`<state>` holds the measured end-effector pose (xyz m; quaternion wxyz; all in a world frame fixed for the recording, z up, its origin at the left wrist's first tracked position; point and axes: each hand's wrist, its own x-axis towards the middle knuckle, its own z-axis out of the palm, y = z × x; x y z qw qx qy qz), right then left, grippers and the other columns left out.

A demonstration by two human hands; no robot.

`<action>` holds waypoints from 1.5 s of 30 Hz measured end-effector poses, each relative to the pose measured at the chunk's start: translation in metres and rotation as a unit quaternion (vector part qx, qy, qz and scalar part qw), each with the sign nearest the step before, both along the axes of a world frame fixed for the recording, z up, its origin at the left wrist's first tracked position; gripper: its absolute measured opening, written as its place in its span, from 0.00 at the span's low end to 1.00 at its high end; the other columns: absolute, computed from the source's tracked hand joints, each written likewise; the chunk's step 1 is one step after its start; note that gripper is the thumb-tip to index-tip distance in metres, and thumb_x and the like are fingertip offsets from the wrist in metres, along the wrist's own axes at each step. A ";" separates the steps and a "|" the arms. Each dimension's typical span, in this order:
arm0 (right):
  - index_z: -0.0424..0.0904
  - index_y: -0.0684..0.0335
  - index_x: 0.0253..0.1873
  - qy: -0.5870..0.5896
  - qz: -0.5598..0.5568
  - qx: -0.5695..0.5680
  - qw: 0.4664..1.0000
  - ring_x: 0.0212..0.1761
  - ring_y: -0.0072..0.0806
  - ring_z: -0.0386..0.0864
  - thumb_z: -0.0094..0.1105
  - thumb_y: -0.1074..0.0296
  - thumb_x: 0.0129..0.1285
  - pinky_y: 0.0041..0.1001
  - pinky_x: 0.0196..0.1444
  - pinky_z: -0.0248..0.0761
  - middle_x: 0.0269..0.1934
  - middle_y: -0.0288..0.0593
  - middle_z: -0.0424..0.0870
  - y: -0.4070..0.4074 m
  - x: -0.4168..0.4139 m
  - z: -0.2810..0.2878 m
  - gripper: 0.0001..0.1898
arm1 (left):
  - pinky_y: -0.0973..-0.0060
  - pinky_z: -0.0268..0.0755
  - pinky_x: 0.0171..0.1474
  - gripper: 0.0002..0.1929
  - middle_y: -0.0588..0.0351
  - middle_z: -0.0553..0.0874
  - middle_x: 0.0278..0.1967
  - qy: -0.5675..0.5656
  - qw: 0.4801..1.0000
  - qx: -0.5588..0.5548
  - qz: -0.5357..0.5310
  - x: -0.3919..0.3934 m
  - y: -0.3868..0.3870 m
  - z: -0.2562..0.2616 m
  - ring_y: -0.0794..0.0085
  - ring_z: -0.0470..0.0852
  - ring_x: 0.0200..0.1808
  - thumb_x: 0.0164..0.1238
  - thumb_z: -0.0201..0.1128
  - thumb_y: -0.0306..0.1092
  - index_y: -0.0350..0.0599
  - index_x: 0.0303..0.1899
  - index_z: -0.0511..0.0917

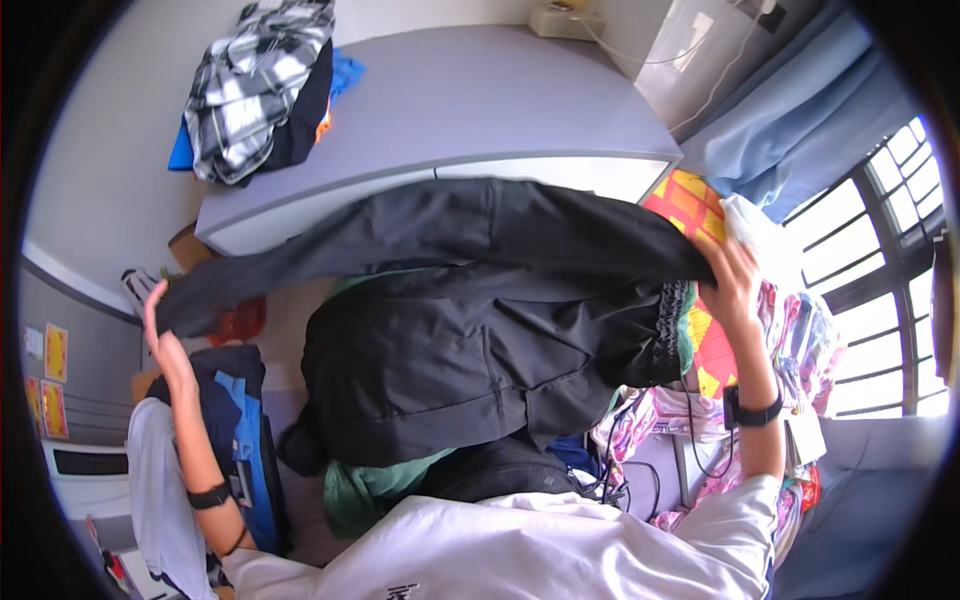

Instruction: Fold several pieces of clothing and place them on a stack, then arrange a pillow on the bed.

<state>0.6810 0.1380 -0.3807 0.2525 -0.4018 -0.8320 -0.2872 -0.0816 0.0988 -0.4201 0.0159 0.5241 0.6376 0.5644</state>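
Observation:
A black garment (480, 352) of smooth woven cloth is stretched across in front of me, with a gathered elastic edge at its right end. My left hand (166, 341) grips one end of its raised upper layer at the far left. On the other side my right hand (727, 281) pinches the opposite end, fingers over the cloth. The span between my hands arches up, while the rest hangs in folds below. Under it a green cloth (367, 495) and a black mesh item (495, 472) partly show.
A checked shirt (251, 90) tops a clothes pile on the grey cabinet (480, 97). Folded clothes (244, 420) stand at left. Patterned pink-and-white fabric (645, 420) lies at right, by a barred window (862, 277) and blue curtain (795, 112). A black cord (694, 442) dangles below my right hand.

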 end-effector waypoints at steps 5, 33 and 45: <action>0.87 0.61 0.53 0.038 0.035 -0.189 0.981 0.23 0.40 0.71 0.60 0.73 0.33 0.37 0.30 0.66 0.23 0.40 0.67 -0.048 -0.002 -0.031 0.32 | 0.82 0.71 0.52 0.32 0.54 0.89 0.50 -0.195 0.962 -0.187 0.034 0.022 -0.082 -0.045 0.75 0.83 0.46 0.43 0.46 0.20 0.33 0.54 0.87; 0.86 0.61 0.60 0.042 -0.096 -0.222 0.969 0.65 0.54 0.75 0.54 0.77 0.43 0.47 0.69 0.66 0.62 0.53 0.80 -0.112 0.013 -0.046 0.33 | 0.64 0.67 0.73 0.28 0.48 0.87 0.60 0.019 0.984 -0.169 0.043 0.024 -0.174 -0.046 0.59 0.83 0.65 0.48 0.42 0.16 0.32 0.50 0.86; 0.79 0.60 0.69 0.255 -0.055 -0.269 0.927 0.79 0.54 0.63 0.54 0.53 0.71 0.52 0.80 0.51 0.75 0.56 0.70 -0.116 -0.089 -0.005 0.27 | 0.61 0.73 0.66 0.22 0.43 0.84 0.60 0.219 0.961 -0.125 -0.110 0.255 -0.129 0.026 0.50 0.82 0.63 0.62 0.50 0.14 0.34 0.55 0.83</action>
